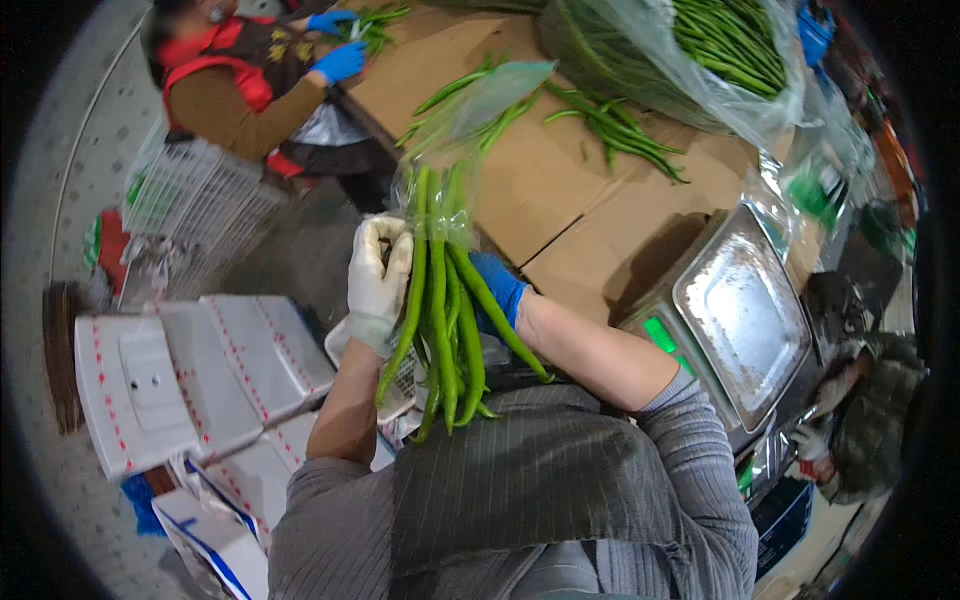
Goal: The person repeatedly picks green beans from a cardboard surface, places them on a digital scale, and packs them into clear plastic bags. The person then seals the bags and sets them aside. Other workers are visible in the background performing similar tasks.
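Note:
A bunch of long green peppers is in front of my chest, tips pointing towards me. A clear plastic bag wraps their far ends. At the bunch's left side is my left hand in a white glove, thumb and fingers curled at the bag's edge. My right hand, in a blue glove, holds the bunch from the right and behind; its fingers are mostly hidden by the peppers. Loose green peppers lie on the cardboard-covered table beyond.
To the right stands a weighing scale with a metal pan. A large plastic bag of green peppers sits at the back. A co-worker in blue gloves handles peppers at upper left. White boxes are stacked left; another person is at right.

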A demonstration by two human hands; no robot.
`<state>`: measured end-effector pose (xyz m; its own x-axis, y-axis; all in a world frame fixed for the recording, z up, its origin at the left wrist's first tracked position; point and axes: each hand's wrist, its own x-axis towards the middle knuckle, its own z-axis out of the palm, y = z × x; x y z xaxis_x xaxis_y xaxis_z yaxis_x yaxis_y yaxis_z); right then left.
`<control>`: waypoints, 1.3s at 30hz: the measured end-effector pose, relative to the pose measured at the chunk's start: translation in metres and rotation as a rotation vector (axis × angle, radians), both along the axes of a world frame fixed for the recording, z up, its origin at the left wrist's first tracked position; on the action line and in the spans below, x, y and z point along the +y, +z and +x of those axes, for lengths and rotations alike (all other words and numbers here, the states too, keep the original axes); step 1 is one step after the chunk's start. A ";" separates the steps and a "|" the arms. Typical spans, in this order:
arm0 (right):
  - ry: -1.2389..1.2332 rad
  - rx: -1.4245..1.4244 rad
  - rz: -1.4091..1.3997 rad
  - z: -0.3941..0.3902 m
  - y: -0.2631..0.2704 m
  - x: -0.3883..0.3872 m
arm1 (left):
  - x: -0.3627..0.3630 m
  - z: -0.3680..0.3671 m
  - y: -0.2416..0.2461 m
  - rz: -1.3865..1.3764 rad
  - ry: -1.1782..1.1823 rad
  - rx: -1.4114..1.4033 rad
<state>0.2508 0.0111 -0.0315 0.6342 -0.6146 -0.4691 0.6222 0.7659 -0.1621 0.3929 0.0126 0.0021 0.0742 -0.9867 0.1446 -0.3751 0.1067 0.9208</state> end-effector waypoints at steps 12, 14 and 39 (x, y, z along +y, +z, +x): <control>0.327 -0.215 0.137 0.004 -0.089 0.072 | 0.113 0.042 -0.111 0.343 0.045 -0.107; 0.362 -0.215 0.058 -0.006 -0.088 0.075 | 0.122 0.041 -0.125 0.155 -0.067 -0.088; 0.197 0.872 -0.630 -0.105 0.050 0.053 | 0.077 -0.014 0.030 0.310 -0.053 0.370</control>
